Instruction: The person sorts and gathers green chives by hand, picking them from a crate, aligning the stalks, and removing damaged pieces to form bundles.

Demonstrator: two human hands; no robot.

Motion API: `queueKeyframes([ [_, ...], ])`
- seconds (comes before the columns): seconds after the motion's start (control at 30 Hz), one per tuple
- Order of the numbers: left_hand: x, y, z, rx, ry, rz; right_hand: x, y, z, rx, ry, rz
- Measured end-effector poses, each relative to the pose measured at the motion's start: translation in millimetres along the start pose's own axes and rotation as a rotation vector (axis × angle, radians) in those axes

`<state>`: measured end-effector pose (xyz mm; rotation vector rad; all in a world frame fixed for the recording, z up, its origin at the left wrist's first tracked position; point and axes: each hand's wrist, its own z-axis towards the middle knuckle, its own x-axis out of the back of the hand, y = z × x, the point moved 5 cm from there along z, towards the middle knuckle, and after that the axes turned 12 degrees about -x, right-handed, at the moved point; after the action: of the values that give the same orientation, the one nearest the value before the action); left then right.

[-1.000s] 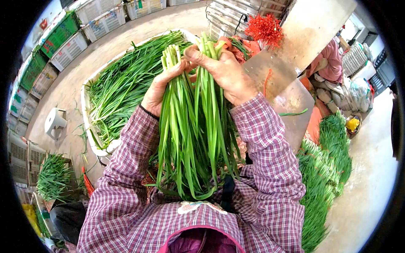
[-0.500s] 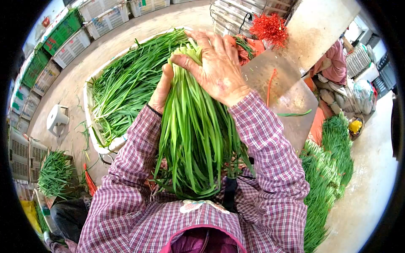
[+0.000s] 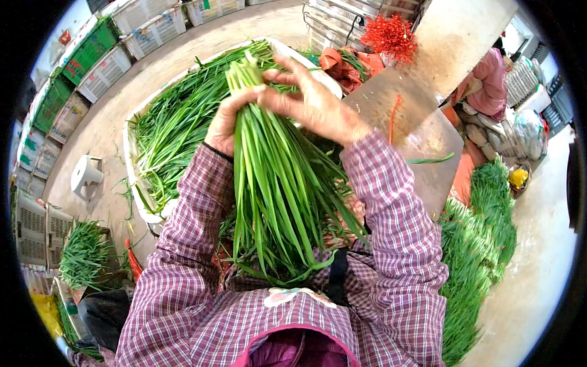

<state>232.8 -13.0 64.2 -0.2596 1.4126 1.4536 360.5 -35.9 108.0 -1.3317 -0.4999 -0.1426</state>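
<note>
A thick bunch of garlic chives (image 3: 275,183) hangs in front of my chest, pale stem ends up and long green leaves spreading down toward my lap. My left hand (image 3: 225,122) is wrapped round it just below the stem ends. My right hand (image 3: 318,107), slightly blurred, is beside the stems with fingers apart; its thumb reaches across to the left hand's fingers. Behind the bunch, loose garlic chives (image 3: 189,110) fill a white tub (image 3: 129,147). Right of my hands, a red tie (image 3: 393,119) and a stray leaf (image 3: 431,159) lie on a metal board (image 3: 422,137).
A bundle of red ties (image 3: 389,40) stands beyond the board. Chive bunches (image 3: 471,269) are piled at the right, near a seated person (image 3: 488,85). Crates (image 3: 104,73) line the far left, a white stool (image 3: 85,176) stands on the floor, and more chives (image 3: 84,254) sit lower left.
The bunch's stem ends have shifted left. My right hand has come off the stem tops and moved slightly down and right, while my left hand has closed further round the stems.
</note>
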Motion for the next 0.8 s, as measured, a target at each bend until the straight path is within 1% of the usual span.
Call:
queueKeyframes([
  [0.03,2,11,4,-0.071,0.011,0.042,-10,4,-9,-0.055,-0.107,0.078],
  [0.07,2,22,4,-0.137,0.012,0.073,-15,12,-17,-0.096,-0.129,0.019],
  [0.13,6,41,12,-0.195,-0.079,-0.060,-18,16,-34,-0.150,-0.197,-0.041],
  [0.17,13,55,17,-0.207,-0.134,-0.097,-17,20,-38,0.035,-0.110,-0.171],
  [0.23,26,87,23,-0.302,-0.140,-0.155,-16,34,-50,-0.046,-0.153,-0.213],
  [0.3,33,122,26,-0.390,-0.107,-0.126,-10,67,-58,-0.200,-0.114,-0.309],
  [0.37,32,145,26,-0.425,-0.127,-0.105,1,84,-65,-0.108,0.003,-0.301],
  [0.43,34,170,27,-0.539,-0.150,-0.071,17,100,-74,-0.272,0.095,-0.480],
  [0.47,34,182,27,-0.573,-0.153,-0.055,23,110,-76,-0.314,0.079,-0.477],
  [0.5,36,197,29,-0.633,-0.148,0.013,29,114,-80,-0.401,0.073,-0.613],
  [0.57,33,221,30,-0.722,-0.161,0.079,38,126,-86,-0.526,0.063,-0.507],
  [0.63,26,237,30,-0.707,-0.198,0.011,48,144,-94,-0.503,0.038,-0.548],
  [0.67,23,243,30,-0.732,-0.222,0.051,53,157,-98,-0.615,0.055,-0.745],
  [0.7,23,247,29,-0.757,-0.246,0.090,57,157,-103,-0.604,0.083,-0.820],
  [0.77,18,245,27,-0.735,-0.298,0.048,71,142,-106,-0.489,0.088,-0.784],
  [0.8,16,242,26,-0.736,-0.310,0.036,78,132,-103,-0.440,0.112,-0.815],
])
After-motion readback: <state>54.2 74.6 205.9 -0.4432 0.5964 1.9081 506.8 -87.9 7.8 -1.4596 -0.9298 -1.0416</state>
